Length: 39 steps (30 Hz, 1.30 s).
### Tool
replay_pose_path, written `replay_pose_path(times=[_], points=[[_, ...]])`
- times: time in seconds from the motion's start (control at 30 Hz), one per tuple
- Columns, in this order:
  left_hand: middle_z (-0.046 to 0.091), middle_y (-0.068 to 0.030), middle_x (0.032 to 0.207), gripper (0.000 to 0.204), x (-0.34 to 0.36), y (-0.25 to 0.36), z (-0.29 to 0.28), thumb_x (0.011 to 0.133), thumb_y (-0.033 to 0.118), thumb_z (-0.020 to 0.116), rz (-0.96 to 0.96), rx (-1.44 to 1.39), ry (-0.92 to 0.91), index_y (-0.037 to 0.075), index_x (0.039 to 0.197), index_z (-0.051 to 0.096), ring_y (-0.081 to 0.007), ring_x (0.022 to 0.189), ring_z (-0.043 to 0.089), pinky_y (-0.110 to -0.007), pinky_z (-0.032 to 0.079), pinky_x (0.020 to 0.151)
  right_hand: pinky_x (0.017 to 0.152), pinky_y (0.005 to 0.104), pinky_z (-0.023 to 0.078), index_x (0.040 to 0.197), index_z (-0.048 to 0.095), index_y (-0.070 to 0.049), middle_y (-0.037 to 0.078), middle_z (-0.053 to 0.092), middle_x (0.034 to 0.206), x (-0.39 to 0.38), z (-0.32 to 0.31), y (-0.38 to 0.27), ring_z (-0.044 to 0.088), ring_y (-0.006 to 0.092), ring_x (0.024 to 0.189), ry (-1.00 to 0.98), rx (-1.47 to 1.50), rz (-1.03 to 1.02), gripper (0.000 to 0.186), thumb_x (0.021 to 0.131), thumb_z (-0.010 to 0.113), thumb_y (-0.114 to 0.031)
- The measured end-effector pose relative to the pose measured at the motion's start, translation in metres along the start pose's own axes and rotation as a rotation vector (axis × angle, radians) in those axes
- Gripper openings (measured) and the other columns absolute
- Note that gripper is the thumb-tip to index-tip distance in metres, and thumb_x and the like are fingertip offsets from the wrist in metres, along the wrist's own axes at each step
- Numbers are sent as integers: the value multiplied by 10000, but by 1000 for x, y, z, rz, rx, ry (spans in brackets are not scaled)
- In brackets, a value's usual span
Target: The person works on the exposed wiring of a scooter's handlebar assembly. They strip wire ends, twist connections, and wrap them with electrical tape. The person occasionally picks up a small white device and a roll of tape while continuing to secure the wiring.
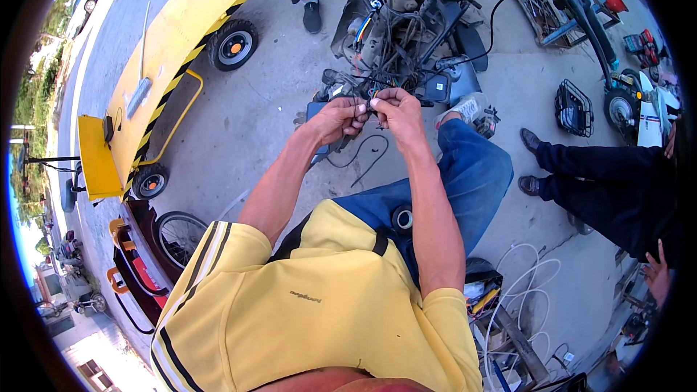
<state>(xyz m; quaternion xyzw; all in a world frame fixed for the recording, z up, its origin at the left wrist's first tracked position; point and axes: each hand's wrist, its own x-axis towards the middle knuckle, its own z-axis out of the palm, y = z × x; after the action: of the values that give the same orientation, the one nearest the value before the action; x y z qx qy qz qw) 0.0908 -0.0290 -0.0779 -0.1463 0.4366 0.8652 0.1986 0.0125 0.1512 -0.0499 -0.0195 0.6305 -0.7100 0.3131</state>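
Note:
In front of me stands a partly stripped vehicle (392, 29), a tangle of black and coloured wires and dark metal parts. My left hand (340, 117) and my right hand (398, 110) meet at its near end, fingertips pinched close together. Thin wires appear to run to the fingertips, but the piece between them is too small to make out. A black box (436, 88) sits just right of my right hand. Below both hands a loose black cable (368, 147) curls over the ground. A roll of tape (402, 218) lies against my lap.
A yellow platform cart (174, 36) with black-striped edge stands at left, a brush (138, 98) on it. A seated person's shoe (312, 17) is beyond; another person's legs (595, 163) are at right, near a black basket (573, 107). White tubing (524, 297) and tools lie lower right.

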Motion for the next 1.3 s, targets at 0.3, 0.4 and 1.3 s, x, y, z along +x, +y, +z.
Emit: replay_pose_path(times=[0.3,0.4,1.3], points=[[587,21,840,150,-4,-10,0,1016,198,687,237,319,159,68,1042,616,-58,675,493,-235,389,533,763,381,571,994,746,-6,146,785,910,-3,35,-19,755,266,828,224,-485,-154,258,811,799,-180],[665,-1,872,189,0,-14,6,987,217,730,277,404,317,53,1014,641,-62,627,516,-234,390,528,780,404,569,998,749,-27,144,782,914,-4,35,-19,752,297,839,211,-600,-210,241,848,771,-214],[507,46,774,167,16,-25,3,1015,229,549,26,-244,360,110,921,619,-73,629,393,-227,281,490,739,458,570,993,610,-87,88,536,1087,5,14,-1,679,308,995,30,-1236,-825,158,850,656,-40]])
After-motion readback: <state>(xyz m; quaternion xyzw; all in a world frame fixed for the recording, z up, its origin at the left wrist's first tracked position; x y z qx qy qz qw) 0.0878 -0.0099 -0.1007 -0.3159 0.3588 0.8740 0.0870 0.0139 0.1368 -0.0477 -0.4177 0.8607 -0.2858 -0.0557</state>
